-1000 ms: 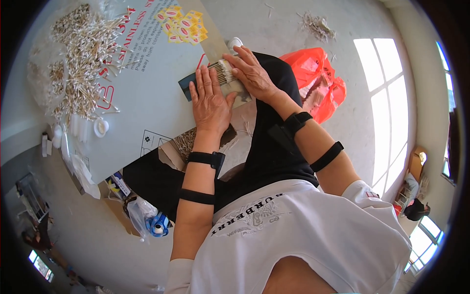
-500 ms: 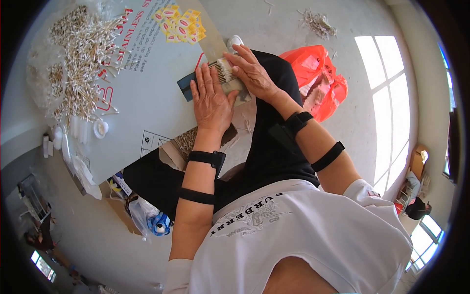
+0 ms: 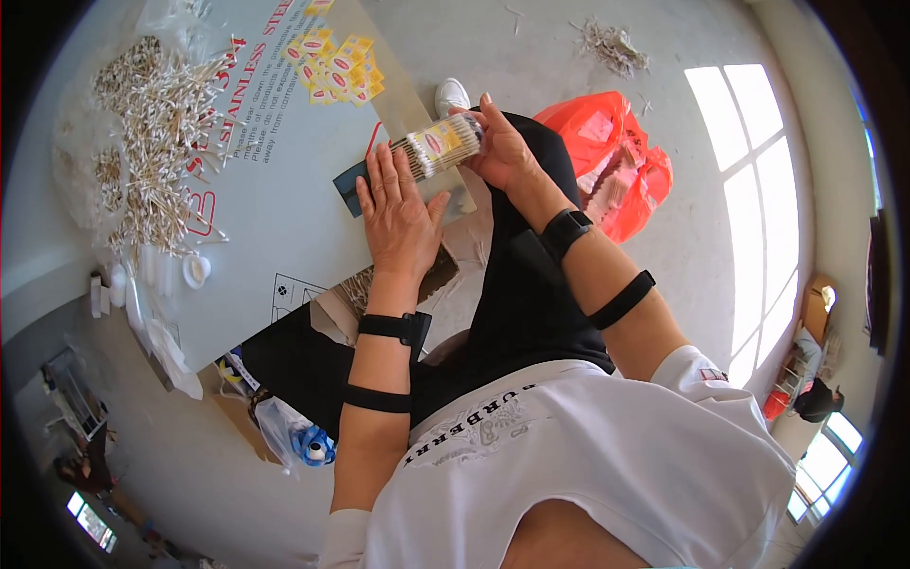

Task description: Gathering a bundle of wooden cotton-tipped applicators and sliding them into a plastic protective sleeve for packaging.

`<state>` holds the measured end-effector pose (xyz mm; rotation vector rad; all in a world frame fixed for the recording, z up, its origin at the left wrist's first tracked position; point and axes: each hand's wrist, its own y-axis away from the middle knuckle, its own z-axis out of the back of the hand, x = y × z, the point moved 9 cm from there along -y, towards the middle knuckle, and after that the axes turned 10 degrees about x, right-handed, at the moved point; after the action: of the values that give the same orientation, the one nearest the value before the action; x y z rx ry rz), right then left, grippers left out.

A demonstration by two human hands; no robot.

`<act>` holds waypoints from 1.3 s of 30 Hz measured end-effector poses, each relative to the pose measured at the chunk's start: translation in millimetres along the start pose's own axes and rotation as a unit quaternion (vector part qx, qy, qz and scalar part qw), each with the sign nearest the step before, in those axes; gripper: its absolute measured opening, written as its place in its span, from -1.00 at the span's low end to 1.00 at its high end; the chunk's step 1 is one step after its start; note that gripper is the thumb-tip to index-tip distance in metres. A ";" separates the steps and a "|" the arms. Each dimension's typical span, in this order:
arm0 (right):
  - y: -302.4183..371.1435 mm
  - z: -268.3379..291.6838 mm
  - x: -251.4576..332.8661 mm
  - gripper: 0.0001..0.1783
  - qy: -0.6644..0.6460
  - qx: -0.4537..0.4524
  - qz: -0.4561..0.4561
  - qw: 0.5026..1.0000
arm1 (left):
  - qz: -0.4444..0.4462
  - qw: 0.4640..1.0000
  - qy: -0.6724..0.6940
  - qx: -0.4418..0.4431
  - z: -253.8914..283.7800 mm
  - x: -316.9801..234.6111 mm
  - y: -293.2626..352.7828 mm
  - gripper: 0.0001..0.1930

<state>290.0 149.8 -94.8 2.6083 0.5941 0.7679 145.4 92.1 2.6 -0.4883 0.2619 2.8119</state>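
Observation:
A flat clear pack of cotton swabs [image 3: 440, 144] with a yellow-and-white label on top lies slightly tilted near the table's right edge. My right hand [image 3: 502, 154] grips its right end, thumb and fingers closed round it. My left hand [image 3: 402, 218] rests palm down at the pack's left end, fingers stretched out, over a dark blue-green strip [image 3: 349, 192]. Whether those fingertips press on the pack is hard to tell. Beyond, yellow-and-white labels [image 3: 343, 72] lie scattered on the table [image 3: 284, 199].
Loose cotton swabs [image 3: 166, 133] are heaped at the table's left, beside small white tubs [image 3: 195, 271]. An open carton of swabs [image 3: 356, 292] sits below the near edge. On the floor at right stands a red plastic bag [image 3: 607, 161] with packs inside; swabs litter [image 3: 614, 45] the floor beyond.
The pack's yellow label has come into view as my right hand shifted to its right end and turned. My left hand stays flat, slightly lower and further left.

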 end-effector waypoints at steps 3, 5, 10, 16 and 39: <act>-0.6 -14.3 -17.0 -0.52 -0.047 -0.017 -0.035 0.998 | 0.008 1.000 -0.007 0.009 -2.0 5.7 3.7 -0.18; -2.0 -3.4 -17.2 -0.55 -0.049 -0.050 -0.034 0.997 | 0.004 1.000 -0.012 0.014 -2.1 2.2 1.8 -0.18; -10.4 7.3 -18.4 -0.59 0.016 0.016 -0.019 1.000 | 0.007 1.000 -0.013 0.010 -3.7 0.5 0.1 -0.19; -1.5 -5.2 -12.8 -0.55 0.076 -0.035 0.038 0.996 | 0.011 1.000 0.003 -0.017 -3.9 -0.7 -0.7 -0.16; 1.0 -12.8 -9.5 -0.44 0.136 -0.018 0.026 0.990 | 0.010 0.766 0.595 -0.242 12.9 25.6 -17.3 -0.32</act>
<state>275.7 147.1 -88.4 2.5128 0.5805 1.1524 123.5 117.4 3.3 -2.3250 -0.2597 2.0955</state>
